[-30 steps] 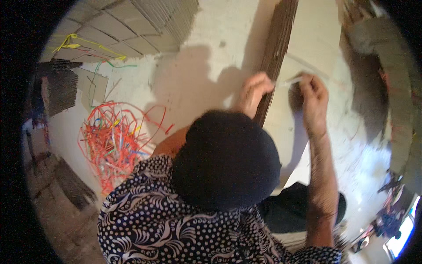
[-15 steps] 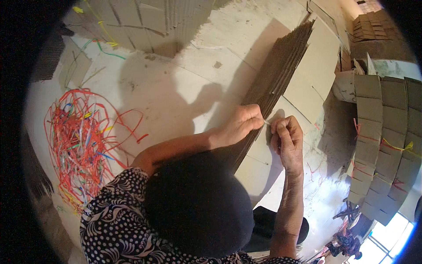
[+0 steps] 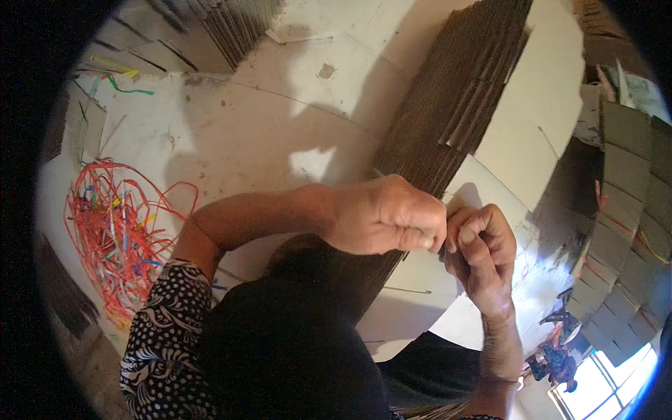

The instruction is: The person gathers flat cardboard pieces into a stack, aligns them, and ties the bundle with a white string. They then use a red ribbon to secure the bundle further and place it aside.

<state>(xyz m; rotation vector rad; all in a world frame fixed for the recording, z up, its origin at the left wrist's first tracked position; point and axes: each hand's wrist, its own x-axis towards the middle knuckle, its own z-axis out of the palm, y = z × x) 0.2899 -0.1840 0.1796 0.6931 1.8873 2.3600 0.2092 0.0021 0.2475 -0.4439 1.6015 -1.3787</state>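
My left hand (image 3: 395, 215) is closed in a fist, knuckles up, above a stack of flattened cardboard sheets (image 3: 455, 77). Close beside it on the right, my right hand (image 3: 484, 253) is closed too, thumb pressed against curled fingers. The two hands nearly touch, and what they pinch between them is too small or hidden to make out. The stack runs from the far right toward me, showing its layered brown edges on the left and a pale flat face (image 3: 535, 105) on the right.
A tangled heap of red, white and blue plastic strapping (image 3: 115, 234) lies on the floor at left. More cardboard stacks (image 3: 241, 24) stand at far left. Tied cardboard bundles (image 3: 619, 210) are at right, with a bright window (image 3: 605, 385) at lower right.
Both hands look larger and lower right in the picture, still close together. The view has shifted over the stack. A thin pale strand seen between the fingers earlier is now hidden.
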